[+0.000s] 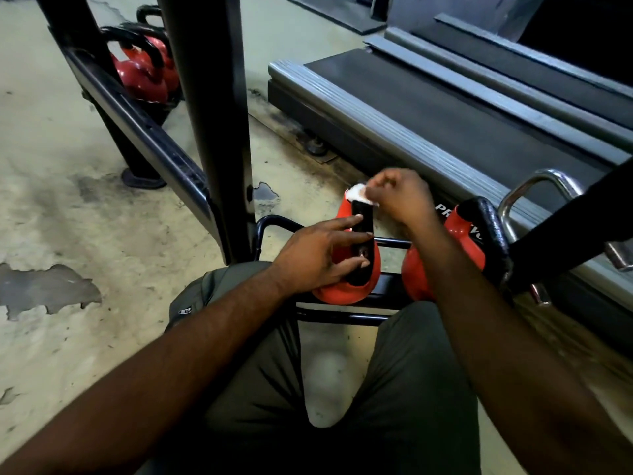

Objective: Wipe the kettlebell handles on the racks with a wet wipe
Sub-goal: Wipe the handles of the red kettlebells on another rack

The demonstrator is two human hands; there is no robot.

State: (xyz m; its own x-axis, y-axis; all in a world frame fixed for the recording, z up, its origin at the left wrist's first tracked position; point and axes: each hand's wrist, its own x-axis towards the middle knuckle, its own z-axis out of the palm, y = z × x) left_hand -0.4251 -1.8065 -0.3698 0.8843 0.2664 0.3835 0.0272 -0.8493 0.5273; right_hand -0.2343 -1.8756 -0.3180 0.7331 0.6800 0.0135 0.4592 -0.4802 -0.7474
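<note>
A red kettlebell (371, 269) with a black handle (360, 217) sits on the low black rack (342, 317) in front of me. My left hand (318, 258) rests on its body and handle, fingers spread, steadying it. My right hand (402, 197) is pinched on a small white wet wipe (356, 193), which presses against the top of that handle. A second red kettlebell (469, 241) with a black handle (489, 228) stands just to the right on the same rack, partly behind my right forearm.
A black upright post (212, 114) of a taller rack rises just left of my hands. More red kettlebells (144, 73) sit on a far shelf. A treadmill deck (445, 108) runs behind the rack, and a chrome handle (544, 186) stands at right. The concrete floor (68, 217) is patchy.
</note>
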